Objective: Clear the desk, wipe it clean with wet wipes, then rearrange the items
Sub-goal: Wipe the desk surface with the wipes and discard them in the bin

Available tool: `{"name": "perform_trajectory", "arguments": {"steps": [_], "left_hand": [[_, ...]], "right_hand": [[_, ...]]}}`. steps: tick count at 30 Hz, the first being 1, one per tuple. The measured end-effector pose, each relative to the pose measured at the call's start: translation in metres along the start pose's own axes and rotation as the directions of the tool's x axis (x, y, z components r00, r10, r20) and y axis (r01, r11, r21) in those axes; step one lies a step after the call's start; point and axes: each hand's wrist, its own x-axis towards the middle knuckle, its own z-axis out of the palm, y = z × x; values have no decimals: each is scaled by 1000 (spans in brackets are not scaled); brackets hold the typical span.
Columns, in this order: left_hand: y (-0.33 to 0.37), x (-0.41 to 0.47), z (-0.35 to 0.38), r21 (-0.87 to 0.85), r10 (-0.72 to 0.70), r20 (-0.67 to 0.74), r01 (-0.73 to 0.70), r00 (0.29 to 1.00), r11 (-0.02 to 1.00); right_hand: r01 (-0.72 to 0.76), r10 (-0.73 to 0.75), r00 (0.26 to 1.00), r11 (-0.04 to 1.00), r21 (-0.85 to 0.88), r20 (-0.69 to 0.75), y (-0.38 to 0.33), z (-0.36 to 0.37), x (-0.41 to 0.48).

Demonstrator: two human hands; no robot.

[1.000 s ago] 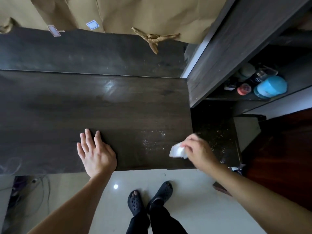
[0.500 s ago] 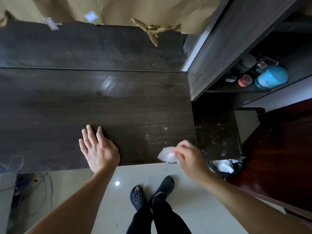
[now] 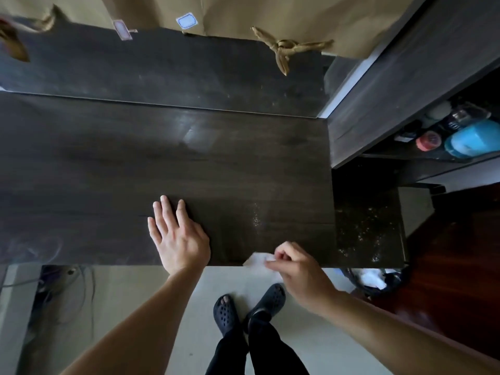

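The dark wooden desk (image 3: pixel 135 163) fills the middle of the view and carries no objects. Pale crumbs (image 3: pixel 255 220) are scattered on it near the right front. My left hand (image 3: pixel 177 235) lies flat on the desk close to the front edge, fingers spread. My right hand (image 3: pixel 300 269) is at the desk's front edge, right of the left hand, pinching a crumpled white wet wipe (image 3: pixel 257 260) that sticks out to the left of its fingers.
A lower dark surface (image 3: pixel 368 228) speckled with crumbs adjoins the desk on the right. A shelf unit at the right holds a blue container (image 3: pixel 473 139) and a red-capped jar (image 3: pixel 428 140). A bin with white waste (image 3: pixel 374 277) stands below. Cables (image 3: pixel 62 277) hang at lower left.
My right hand has slid the wipe leftward and back toward the desk's front edge, off the crumb patch. My left hand has stayed flat in place.
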Motion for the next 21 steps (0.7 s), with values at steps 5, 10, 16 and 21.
{"name": "perform_trajectory", "arguments": {"steps": [5, 10, 16, 21], "left_hand": [[-1, 1, 3, 15, 2, -33, -2, 999, 1000], [-4, 2, 6, 30, 12, -37, -11, 999, 999], [-3, 1, 3, 29, 15, -16, -15, 1000, 999], [-3, 1, 4, 39, 18, -7, -18, 1000, 999]], "right_hand": [[-410, 364, 847, 911, -40, -387, 51, -51, 105], [-187, 141, 948, 972, -144, -286, 10, -10, 112], [160, -156, 984, 986, -38, 91, -6, 12, 15], [-212, 182, 931, 975, -63, -315, 45, -41, 124]]}}
